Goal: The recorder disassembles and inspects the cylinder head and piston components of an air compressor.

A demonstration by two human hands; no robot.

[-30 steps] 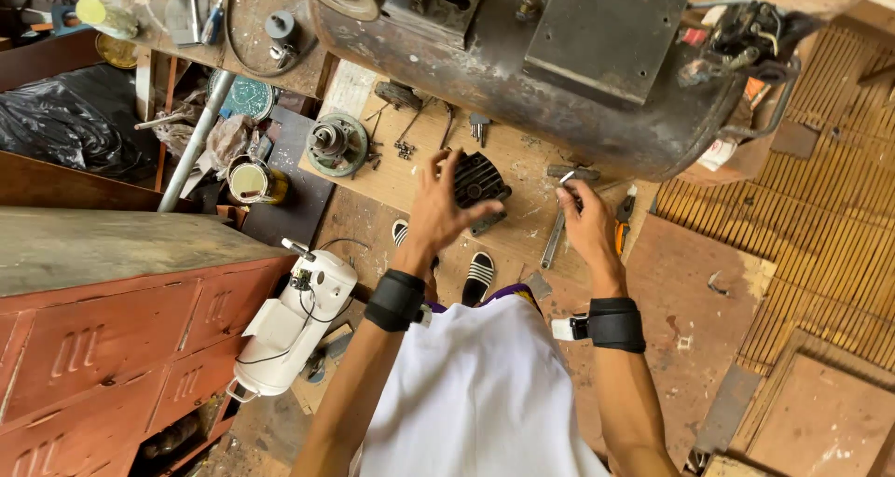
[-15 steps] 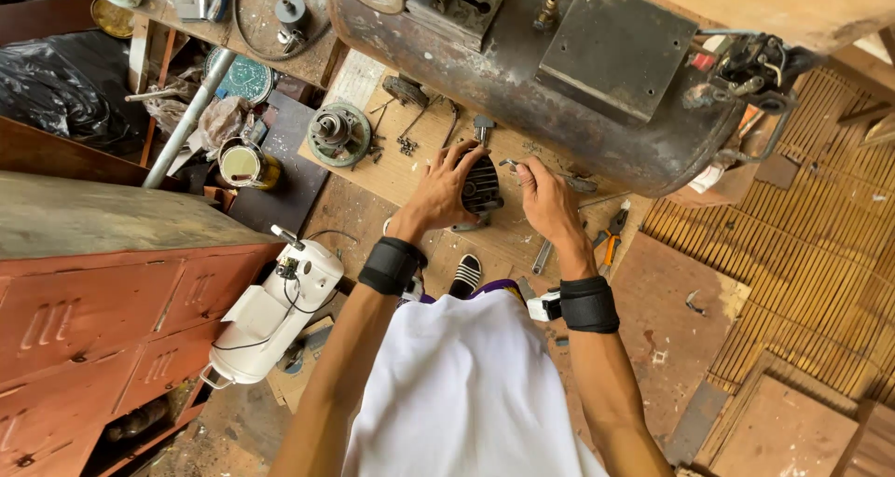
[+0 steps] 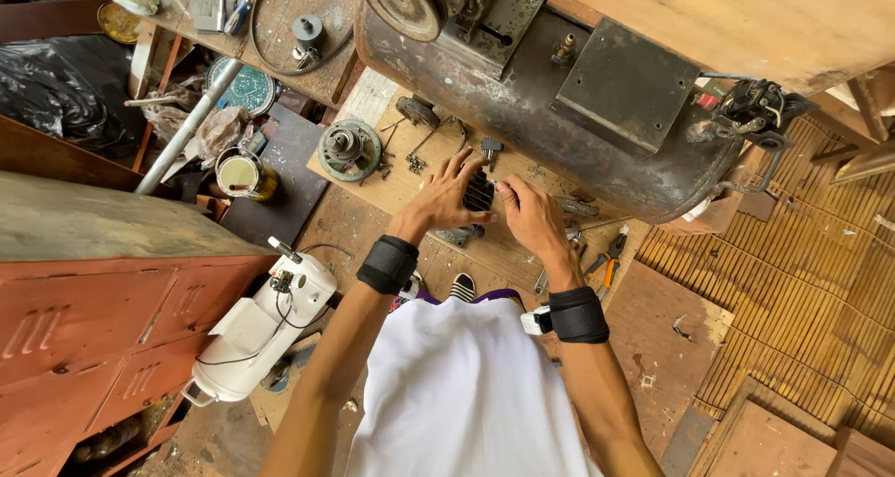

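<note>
I stand over a plywood board [image 3: 522,253] laid on the workshop floor, and both of my hands meet on a small black ribbed part [image 3: 478,193] that sits on the board just below the long rusty tank [image 3: 541,113]. My left hand [image 3: 446,197] has its fingers spread, the fingertips resting on the left edge of the ribbed part, with the thumb low beside it. My right hand [image 3: 533,218] comes in from the other side, thumb and forefinger pinching the part's right edge, so I grip it between both hands rather than in a closed fist. Each of my wrists wears a black band. To the left on the board lies a round green motor housing [image 3: 350,149], with a few loose screws [image 3: 415,165] scattered between it and my left hand. To the right of my right forearm lie orange-handled pliers [image 3: 608,258], well clear of my fingers. Farther left, off the board, stands an open paint can [image 3: 244,175], and nearer my left elbow a white motor with wires [image 3: 266,323] lies beside a red metal cabinet [image 3: 84,328]. A grey metal pipe [image 3: 186,123] leans up toward the cluttered bench at the top left.
</note>
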